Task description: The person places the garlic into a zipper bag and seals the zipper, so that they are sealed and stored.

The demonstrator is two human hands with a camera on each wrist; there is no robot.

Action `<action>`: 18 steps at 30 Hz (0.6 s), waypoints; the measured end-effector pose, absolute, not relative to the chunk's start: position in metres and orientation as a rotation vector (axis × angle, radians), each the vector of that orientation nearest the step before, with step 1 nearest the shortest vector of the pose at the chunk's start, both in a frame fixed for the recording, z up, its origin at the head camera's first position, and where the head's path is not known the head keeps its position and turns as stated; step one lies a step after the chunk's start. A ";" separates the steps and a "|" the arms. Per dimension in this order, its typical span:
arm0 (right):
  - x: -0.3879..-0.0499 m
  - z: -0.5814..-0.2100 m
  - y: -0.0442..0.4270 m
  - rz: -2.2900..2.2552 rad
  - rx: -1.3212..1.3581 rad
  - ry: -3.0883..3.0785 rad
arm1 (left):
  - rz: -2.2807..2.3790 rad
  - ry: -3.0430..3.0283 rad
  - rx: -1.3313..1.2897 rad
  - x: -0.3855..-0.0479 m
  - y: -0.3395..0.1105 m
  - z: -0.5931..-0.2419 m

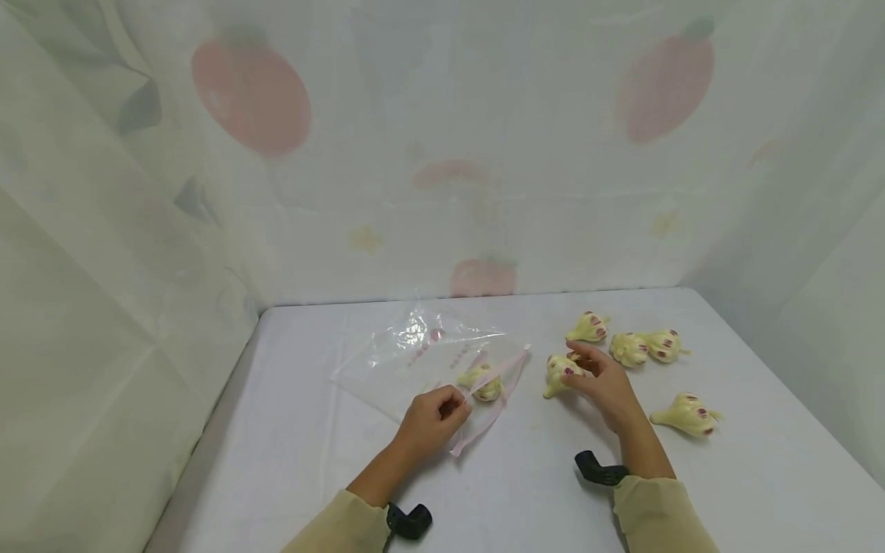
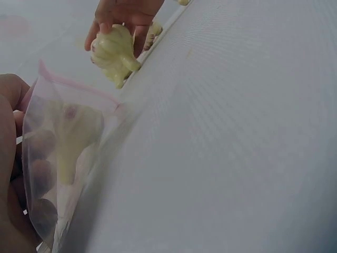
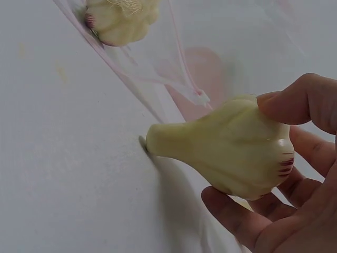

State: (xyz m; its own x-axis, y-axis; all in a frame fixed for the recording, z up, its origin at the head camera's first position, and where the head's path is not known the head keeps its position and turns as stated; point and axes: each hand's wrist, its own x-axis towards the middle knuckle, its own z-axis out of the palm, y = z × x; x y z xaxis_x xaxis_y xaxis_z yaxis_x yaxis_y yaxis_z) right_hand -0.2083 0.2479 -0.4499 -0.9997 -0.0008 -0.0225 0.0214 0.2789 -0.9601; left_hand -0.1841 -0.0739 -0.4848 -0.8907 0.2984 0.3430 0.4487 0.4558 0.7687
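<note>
My left hand (image 1: 430, 421) pinches the pink-edged rim of a clear plastic zip bag (image 1: 394, 361) that lies on the table. Inside the bag, near its mouth, is a garlic bulb (image 1: 484, 382), also visible through the film in the left wrist view. To the right of the bag, my right hand (image 1: 606, 382) grips another garlic bulb (image 3: 231, 147) between thumb and fingers. In the right wrist view this bulb's stem points toward the bag's mouth, apart from it. The bag hides some of the left fingers in the left wrist view.
On the right of the white table (image 1: 290, 461) lie more garlic bulbs: one at the back (image 1: 589, 327), a touching pair (image 1: 629, 349), and one nearer the front (image 1: 687, 415). A printed curtain (image 1: 387, 153) hangs behind and along the sides.
</note>
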 end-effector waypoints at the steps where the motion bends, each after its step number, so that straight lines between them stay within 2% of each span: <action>1: -0.208 -0.450 0.248 -1.867 0.008 2.504 | -1.416 -2.540 -0.659 -0.184 -0.074 -0.485; 18: -0.208 -0.452 0.248 -1.626 -0.060 2.454 | -1.439 -2.541 -0.658 -0.182 -0.074 -0.481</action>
State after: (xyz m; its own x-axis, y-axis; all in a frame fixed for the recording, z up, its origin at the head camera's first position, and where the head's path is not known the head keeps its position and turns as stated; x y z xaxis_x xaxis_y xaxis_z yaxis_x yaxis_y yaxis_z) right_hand -0.2078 0.2479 -0.4523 -0.9799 -0.1414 -0.1406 0.0743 0.3951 -0.9156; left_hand -0.1823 -0.0741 -0.4814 -0.8931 0.2998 0.3355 0.4419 0.4441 0.7794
